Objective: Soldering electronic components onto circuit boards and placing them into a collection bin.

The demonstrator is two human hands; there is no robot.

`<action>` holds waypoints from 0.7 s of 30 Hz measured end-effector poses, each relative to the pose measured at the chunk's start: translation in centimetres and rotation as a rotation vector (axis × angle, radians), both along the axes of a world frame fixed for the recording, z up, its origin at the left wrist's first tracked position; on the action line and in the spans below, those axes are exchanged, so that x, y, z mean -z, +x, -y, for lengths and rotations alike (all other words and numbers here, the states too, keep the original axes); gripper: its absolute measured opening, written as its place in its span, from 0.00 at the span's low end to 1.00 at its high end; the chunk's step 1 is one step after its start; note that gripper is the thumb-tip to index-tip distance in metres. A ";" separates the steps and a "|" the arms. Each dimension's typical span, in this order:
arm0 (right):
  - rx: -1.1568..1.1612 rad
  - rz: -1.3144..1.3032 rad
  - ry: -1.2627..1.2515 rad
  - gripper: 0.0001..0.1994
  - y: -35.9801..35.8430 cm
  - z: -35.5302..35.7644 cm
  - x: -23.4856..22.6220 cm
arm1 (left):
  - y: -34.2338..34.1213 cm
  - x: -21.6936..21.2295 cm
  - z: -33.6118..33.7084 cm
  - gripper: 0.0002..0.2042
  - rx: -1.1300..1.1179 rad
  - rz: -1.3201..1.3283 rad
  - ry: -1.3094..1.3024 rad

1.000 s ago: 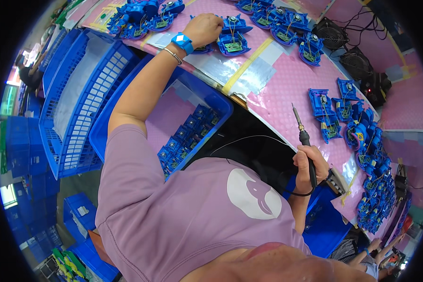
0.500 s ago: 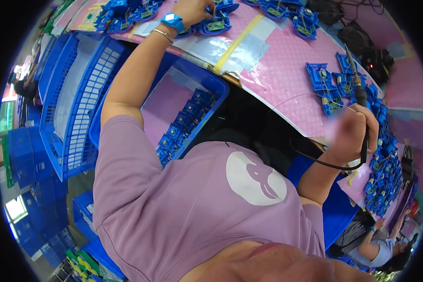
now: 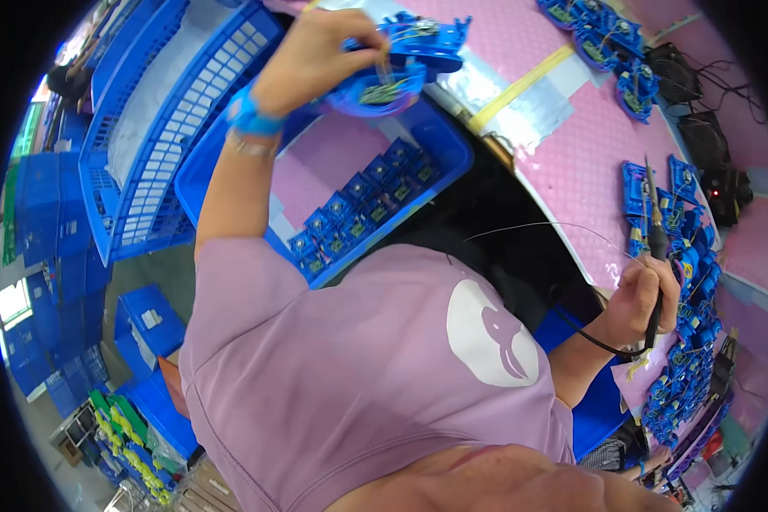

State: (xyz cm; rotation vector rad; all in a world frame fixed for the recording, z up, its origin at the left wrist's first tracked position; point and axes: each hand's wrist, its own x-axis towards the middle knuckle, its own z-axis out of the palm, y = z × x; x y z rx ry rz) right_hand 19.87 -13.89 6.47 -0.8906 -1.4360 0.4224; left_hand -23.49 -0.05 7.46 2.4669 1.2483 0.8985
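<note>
A blue plastic assembly [image 3: 397,60] is gripped by the left hand [image 3: 316,60] above the blue crate [image 3: 439,141]; a soldering iron [image 3: 654,243] is clasped upright in the right hand's [image 3: 636,299] closed fingers — beside the pink bench [image 3: 572,162].

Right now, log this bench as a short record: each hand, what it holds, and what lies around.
left hand: raised above the blue crate, gripping a blue plastic assembly with a small circuit board in it
right hand: closed around a soldering iron, tip pointing up
blue crate: holds a row of similar blue parts on a pink liner
bench: pink mat, more blue assemblies along the right edge
wrist: blue strap on the left arm
</note>
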 end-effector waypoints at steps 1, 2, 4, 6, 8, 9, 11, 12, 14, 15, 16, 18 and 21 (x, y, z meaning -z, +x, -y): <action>-0.011 -0.031 -0.016 0.06 0.2 0.3 0.2 | -0.9 0.2 2.5 0.05 -0.089 0.096 -0.103; -0.027 -0.048 -0.028 0.06 0.2 0.7 0.3 | -2.2 0.7 4.6 0.06 -0.150 0.090 -0.138; 0.015 -0.006 -0.031 0.07 1.3 1.3 1.9 | -4.9 4.1 6.9 0.07 -0.291 0.136 -0.272; 0.053 0.071 -0.026 0.09 1.9 1.4 2.9 | -6.8 10.8 7.9 0.06 -0.462 0.093 -0.393; -0.003 0.026 -0.086 0.09 0.5 0.9 2.0 | -8.0 17.9 7.2 0.06 -0.641 0.001 -0.572; -0.051 -0.028 -0.133 0.08 -0.2 0.6 1.7 | -9.4 22.9 6.8 0.06 -0.668 -0.106 -0.530; -0.081 -0.039 -0.157 0.07 -0.6 0.5 1.8 | -10.5 31.5 5.7 0.06 -0.799 -0.157 -0.578; -0.062 -0.008 -0.164 0.07 -0.5 0.6 1.8 | -10.8 35.0 4.9 0.06 -0.779 -0.226 -0.536; 0.017 0.033 -0.192 0.07 -1.0 0.8 1.8 | -11.3 41.3 3.9 0.09 -0.896 -0.339 -0.591; 0.021 0.046 -0.191 0.07 -0.9 1.0 1.7 | -10.3 43.2 2.7 0.10 -0.943 -0.338 -0.632; 0.073 0.064 -0.187 0.08 -0.5 1.4 1.5 | -8.9 45.0 1.4 0.10 -0.924 -0.325 -0.634; 0.079 0.091 -0.185 0.08 0.1 1.7 1.3 | -7.1 47.0 -0.3 0.12 -1.010 -0.354 -0.592; 0.089 0.152 -0.206 0.08 0.5 1.4 1.5 | -3.9 48.2 -2.2 0.12 -1.100 -0.263 -0.581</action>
